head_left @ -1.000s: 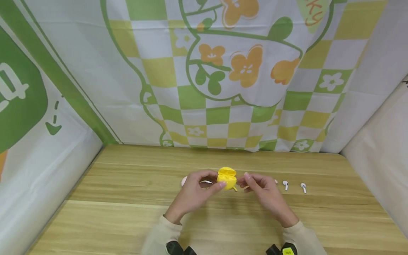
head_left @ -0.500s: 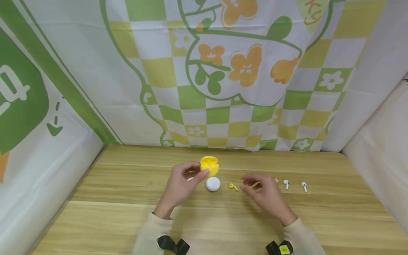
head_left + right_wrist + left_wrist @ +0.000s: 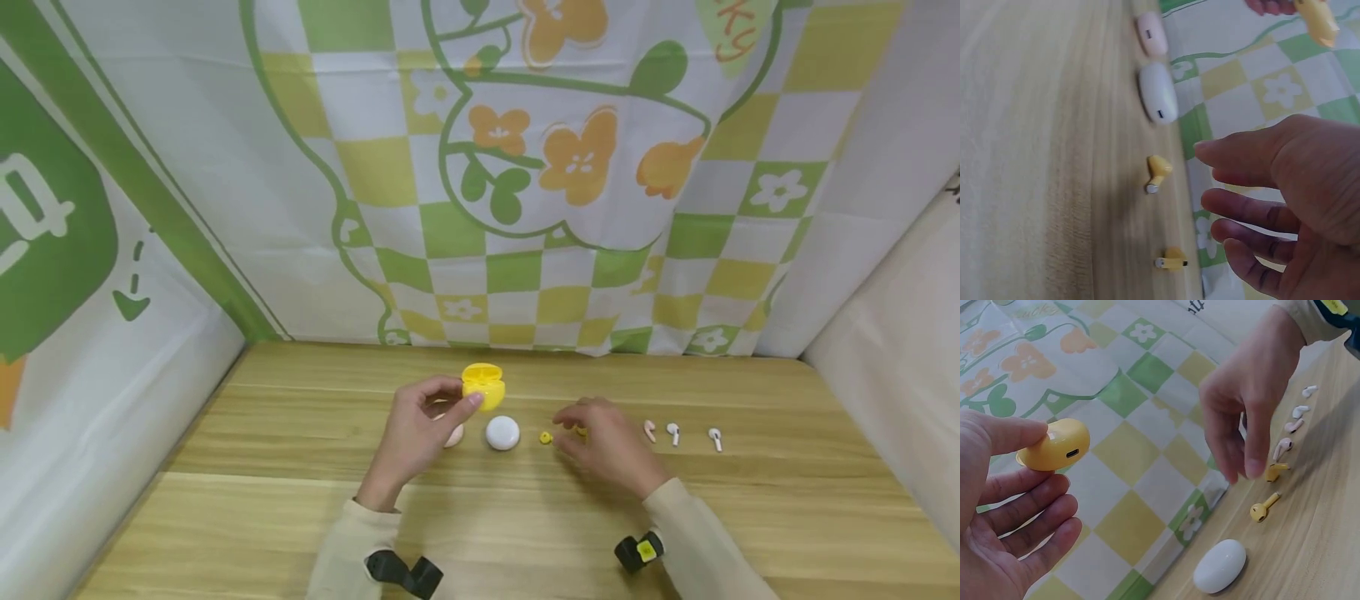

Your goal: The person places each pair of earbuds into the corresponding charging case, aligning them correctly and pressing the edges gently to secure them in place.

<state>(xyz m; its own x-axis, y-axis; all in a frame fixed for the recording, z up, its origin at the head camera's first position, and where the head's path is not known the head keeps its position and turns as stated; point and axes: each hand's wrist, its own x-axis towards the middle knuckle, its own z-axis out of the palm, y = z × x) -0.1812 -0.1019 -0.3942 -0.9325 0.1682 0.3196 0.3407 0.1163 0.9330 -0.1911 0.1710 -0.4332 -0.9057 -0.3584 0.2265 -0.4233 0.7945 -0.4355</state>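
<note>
My left hand (image 3: 416, 437) grips a yellow earbud case (image 3: 484, 393) between thumb and fingers, above the table. Its lid stands raised in the head view; a small port shows on its underside in the left wrist view. My right hand (image 3: 611, 446) hovers over two yellow earbuds with loosely bent fingers and holds nothing. One yellow earbud (image 3: 1159, 172) lies nearer the white case; the other yellow earbud (image 3: 1172, 259) is partly covered by my right hand in the head view. A round white case (image 3: 502, 433) rests between my hands.
A pale pink case (image 3: 1152, 33) lies partly behind my left hand in the head view. To the right, a pink earbud (image 3: 649, 431) and two white earbuds, one (image 3: 673, 434) nearer and one (image 3: 716, 439) farther, lie in a row. A patterned cloth (image 3: 525, 275) hangs behind the wooden table (image 3: 300, 500).
My left hand has moved left and away from my right hand with the yellow case, uncovering the white case. My right hand has lately shifted a little left over the yellow earbuds.
</note>
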